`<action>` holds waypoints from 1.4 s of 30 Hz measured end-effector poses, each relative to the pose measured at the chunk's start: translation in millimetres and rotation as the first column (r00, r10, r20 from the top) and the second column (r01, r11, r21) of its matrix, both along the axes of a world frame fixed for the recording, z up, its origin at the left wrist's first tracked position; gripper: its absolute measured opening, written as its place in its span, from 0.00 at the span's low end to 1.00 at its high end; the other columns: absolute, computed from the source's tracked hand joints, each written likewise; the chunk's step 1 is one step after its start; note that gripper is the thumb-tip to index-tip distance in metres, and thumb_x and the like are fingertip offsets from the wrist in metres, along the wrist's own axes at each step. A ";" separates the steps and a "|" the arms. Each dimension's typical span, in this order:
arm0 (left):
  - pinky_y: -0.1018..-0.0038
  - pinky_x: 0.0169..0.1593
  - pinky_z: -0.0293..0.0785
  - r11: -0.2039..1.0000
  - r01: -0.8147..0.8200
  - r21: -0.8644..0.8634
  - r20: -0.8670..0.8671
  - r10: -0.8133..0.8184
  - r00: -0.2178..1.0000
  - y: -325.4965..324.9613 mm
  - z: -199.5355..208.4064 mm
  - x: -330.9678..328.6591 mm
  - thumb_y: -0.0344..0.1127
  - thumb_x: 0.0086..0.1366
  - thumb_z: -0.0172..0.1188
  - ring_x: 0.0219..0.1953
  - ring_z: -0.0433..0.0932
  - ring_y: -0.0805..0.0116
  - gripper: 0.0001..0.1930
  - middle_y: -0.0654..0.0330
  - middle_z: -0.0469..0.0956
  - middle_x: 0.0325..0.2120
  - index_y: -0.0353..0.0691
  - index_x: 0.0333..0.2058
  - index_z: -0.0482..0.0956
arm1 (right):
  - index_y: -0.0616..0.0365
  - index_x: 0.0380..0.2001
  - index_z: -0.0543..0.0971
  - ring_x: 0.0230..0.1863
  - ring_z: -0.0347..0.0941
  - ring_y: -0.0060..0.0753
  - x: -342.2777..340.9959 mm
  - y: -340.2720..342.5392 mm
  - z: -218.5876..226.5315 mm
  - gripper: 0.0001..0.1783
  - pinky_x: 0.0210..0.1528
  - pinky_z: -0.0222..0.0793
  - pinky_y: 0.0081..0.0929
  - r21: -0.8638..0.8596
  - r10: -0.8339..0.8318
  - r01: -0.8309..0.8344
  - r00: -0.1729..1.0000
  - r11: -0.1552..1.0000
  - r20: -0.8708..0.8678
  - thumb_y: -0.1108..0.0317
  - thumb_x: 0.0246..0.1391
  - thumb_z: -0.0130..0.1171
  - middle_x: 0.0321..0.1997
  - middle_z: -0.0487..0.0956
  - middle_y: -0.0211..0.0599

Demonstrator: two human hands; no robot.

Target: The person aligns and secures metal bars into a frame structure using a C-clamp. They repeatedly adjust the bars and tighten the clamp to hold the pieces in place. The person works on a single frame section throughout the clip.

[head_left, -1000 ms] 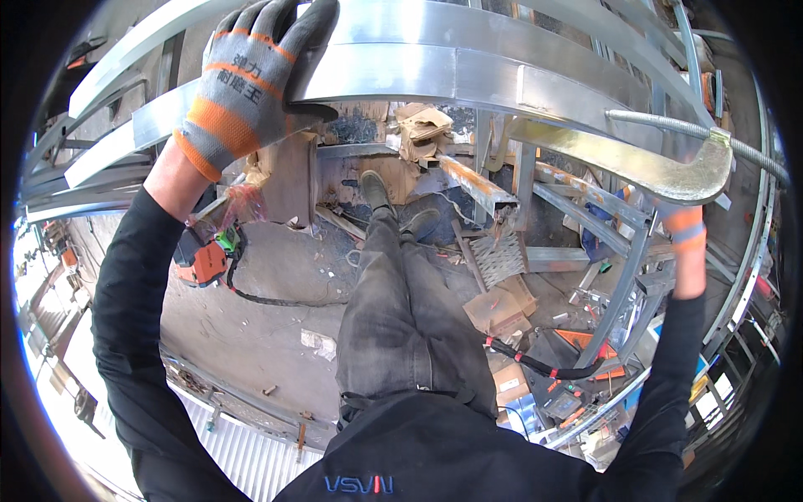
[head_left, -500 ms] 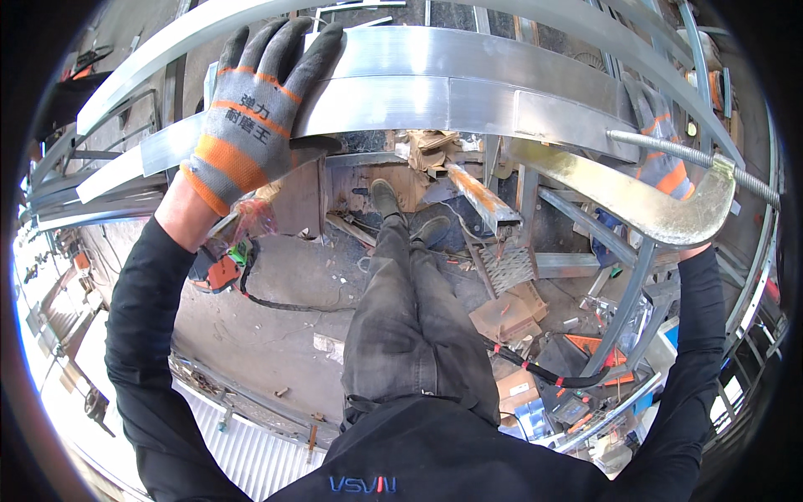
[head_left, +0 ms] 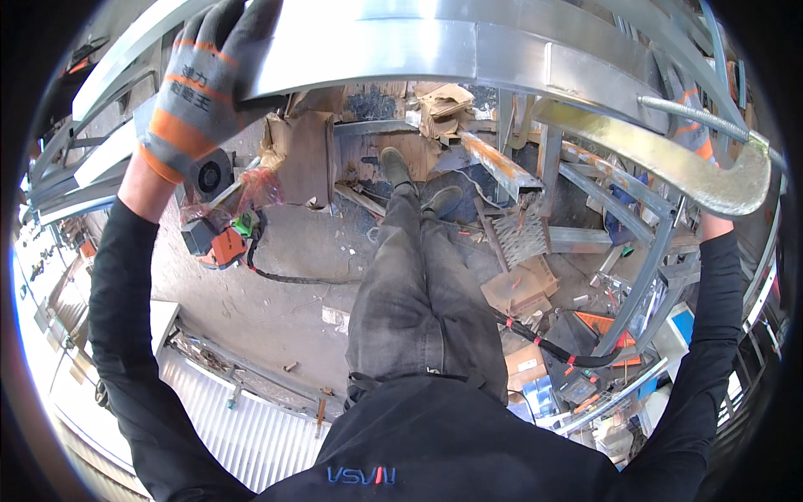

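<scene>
Busy workshop you had there: dusty floor [head_left: 301, 301], torn cardboard [head_left: 519, 286] to the right of your legs, a red-and-black power tool [head_left: 227, 246] on the left. Your shiny metal bar [head_left: 368, 57] ran left to right across the far side, beyond your feet. Your gloved left hand [head_left: 201, 96] lay over its left part, thumb out by the near edge; couldn't tell if that thumb was hooked under or the palm just pressed. Your right hand [head_left: 676, 82] was at the bar's right end, partly hidden behind the clamp [head_left: 669, 167] and its threaded rod [head_left: 701, 120], so no clue what its fingers gripped, if anything. Looked to me like you were at the steadying or lining-up step. Imo the next move called for keeping the left side put while the right sorted the clamp, whose bite I couldn't make out.
</scene>
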State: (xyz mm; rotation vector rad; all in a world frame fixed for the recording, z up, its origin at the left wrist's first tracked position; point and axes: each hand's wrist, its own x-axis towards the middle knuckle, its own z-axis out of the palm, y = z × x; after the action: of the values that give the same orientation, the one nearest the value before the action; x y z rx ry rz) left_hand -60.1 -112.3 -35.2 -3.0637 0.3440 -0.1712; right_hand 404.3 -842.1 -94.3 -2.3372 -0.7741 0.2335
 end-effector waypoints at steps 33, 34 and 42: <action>0.44 0.71 0.76 0.997 0.020 0.075 0.254 -0.038 0.966 -35.2 5.1 -2.2 0.44 0.47 0.89 0.66 0.78 0.35 0.56 0.39 0.77 0.65 0.34 0.75 0.74 | 0.12 0.86 0.64 0.48 0.87 0.43 78.0 -65.5 -69.1 0.38 0.48 0.91 0.45 0.215 -0.144 0.392 0.708 0.894 -0.692 0.40 0.79 0.63 0.71 0.79 0.43; 0.44 0.71 0.76 0.997 0.019 0.075 0.254 -0.038 0.966 -36.0 6.1 -1.4 0.44 0.48 0.89 0.66 0.78 0.35 0.56 0.39 0.77 0.65 0.34 0.75 0.74 | 0.17 0.87 0.63 0.56 0.84 0.44 75.1 -60.6 -68.8 0.40 0.57 0.87 0.47 0.211 -0.127 0.313 0.784 0.926 -0.608 0.41 0.79 0.64 0.75 0.76 0.42; 0.42 0.69 0.76 0.999 0.038 0.030 0.240 -0.044 0.970 -20.1 -2.4 -4.9 0.45 0.50 0.87 0.64 0.78 0.32 0.54 0.38 0.76 0.64 0.32 0.74 0.74 | 0.50 0.90 0.59 0.86 0.63 0.35 5.4 -13.9 -40.3 0.39 0.90 0.56 0.43 0.104 -0.156 0.218 0.895 0.970 -0.417 0.54 0.84 0.56 0.90 0.65 0.36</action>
State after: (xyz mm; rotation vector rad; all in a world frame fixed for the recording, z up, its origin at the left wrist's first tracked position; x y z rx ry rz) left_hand -65.0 -132.4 -37.5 -2.9657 0.3913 -0.5308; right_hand 409.7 -856.0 -134.6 -2.1030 -0.3444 0.5386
